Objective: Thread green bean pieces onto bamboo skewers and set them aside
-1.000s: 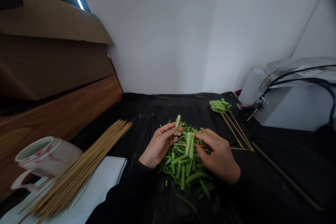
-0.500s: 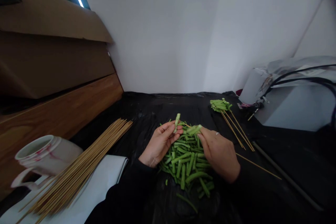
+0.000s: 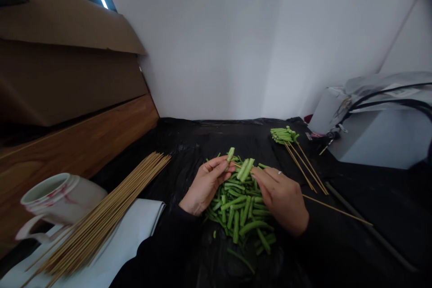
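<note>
"What's the left hand (image 3: 207,185) pinching?"
"A cut green piece (image 3: 230,154). The right hand (image 3: 283,195) grips a skewer (image 3: 337,210) threaded with two pieces (image 3: 249,169)."
"Where are those?"
"Over the green pile (image 3: 232,202), on the near worktop (image 3: 209,134)."

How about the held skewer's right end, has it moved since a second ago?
Yes, right and toward the person: the skewer ended short of the rod; now its end overlaps it.

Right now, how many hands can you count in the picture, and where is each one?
2: the left hand, at the left side of the bean pile, pinching a cut piece; the right hand, at the right side, gripping a skewer. No others show.
</note>
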A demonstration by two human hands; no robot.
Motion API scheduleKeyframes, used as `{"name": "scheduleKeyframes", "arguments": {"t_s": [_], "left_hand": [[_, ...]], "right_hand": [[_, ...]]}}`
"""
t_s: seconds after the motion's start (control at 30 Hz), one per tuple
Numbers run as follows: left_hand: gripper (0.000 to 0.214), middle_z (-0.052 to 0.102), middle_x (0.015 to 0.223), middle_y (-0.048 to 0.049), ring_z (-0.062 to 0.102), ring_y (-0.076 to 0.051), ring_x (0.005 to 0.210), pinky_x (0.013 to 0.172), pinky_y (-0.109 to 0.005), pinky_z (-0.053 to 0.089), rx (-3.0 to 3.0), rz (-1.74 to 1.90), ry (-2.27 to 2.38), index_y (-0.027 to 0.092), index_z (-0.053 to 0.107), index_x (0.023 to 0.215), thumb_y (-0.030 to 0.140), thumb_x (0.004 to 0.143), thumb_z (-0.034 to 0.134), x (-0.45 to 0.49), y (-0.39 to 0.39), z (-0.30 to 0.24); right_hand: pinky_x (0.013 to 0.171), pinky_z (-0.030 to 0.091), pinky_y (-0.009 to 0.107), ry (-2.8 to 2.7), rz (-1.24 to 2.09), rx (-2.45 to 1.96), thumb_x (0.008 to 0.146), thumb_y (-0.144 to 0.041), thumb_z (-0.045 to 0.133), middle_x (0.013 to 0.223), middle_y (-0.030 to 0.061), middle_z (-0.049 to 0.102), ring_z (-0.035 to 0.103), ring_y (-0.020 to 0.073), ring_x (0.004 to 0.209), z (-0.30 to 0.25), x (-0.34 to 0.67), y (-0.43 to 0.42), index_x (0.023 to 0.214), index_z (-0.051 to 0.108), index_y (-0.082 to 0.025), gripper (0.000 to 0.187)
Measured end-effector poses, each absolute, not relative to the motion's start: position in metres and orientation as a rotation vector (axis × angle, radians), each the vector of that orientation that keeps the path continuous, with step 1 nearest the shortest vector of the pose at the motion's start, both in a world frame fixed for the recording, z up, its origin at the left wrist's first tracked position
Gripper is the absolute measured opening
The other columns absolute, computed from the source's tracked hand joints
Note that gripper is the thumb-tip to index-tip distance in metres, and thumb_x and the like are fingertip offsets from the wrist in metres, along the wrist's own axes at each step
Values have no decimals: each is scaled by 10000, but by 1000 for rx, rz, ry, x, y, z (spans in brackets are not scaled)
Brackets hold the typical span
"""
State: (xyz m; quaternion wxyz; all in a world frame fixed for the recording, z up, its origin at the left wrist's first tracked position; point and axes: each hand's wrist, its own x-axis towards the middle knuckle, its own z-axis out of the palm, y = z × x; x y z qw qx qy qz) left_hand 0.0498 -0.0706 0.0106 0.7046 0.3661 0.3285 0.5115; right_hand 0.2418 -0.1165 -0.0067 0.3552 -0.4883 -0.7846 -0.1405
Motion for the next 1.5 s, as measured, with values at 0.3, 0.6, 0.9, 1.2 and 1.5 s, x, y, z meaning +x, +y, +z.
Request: {"name": "scheduleKeyframes", "arguments": {"t_s": [0.3, 0.6, 0.9, 1.2, 1.5], "left_hand": [[264, 741, 869, -71, 667, -122, 800, 739, -213, 499, 848, 1122, 751, 133, 735, 970, 232, 730, 782, 49, -70, 9], [257, 745, 871, -73, 663, -126, 795, 744, -223, 493, 867, 1128, 742, 141, 751, 955, 239, 720, 789, 49, -70, 7], [257, 733, 839, -79, 641, -155, 780, 758, -270, 488, 946, 1158, 770, 130, 771, 887, 323, 717, 780, 51, -71, 8], [238, 694, 758, -52, 588, -115, 680, 645, -221, 451, 1122, 1157, 900, 137, 751, 822, 344, 707, 781, 50, -69, 6], [168, 654, 883, -37, 589, -185, 821, 785, -303, 444, 2042, 630, 758, 248, 771, 888, 271, 724, 745, 10, -64, 27]], "right_hand": [[758, 428, 274, -2013, -363, -1288, 951, -155, 415, 801, 37, 635, 587, 156, 796, -8, 242, -116, 1105, 649, -184, 282], [749, 429, 264, -2008, -376, -1282, 946, -151, 421, 810, 40, 644, 596, 155, 799, -7, 242, -116, 1124, 643, -183, 286], [729, 431, 267, -2002, -401, -1283, 939, -146, 417, 812, 48, 651, 605, 162, 804, -7, 241, -116, 1082, 656, -178, 280], [726, 417, 268, -2003, -381, -1333, 935, -139, 419, 816, 43, 653, 602, 161, 806, -6, 241, -116, 1105, 650, -187, 290], [718, 411, 256, -1945, -399, -1365, 971, -210, 408, 806, 34, 659, 598, 150, 773, -2, 243, -115, 1052, 658, -198, 263]]}}
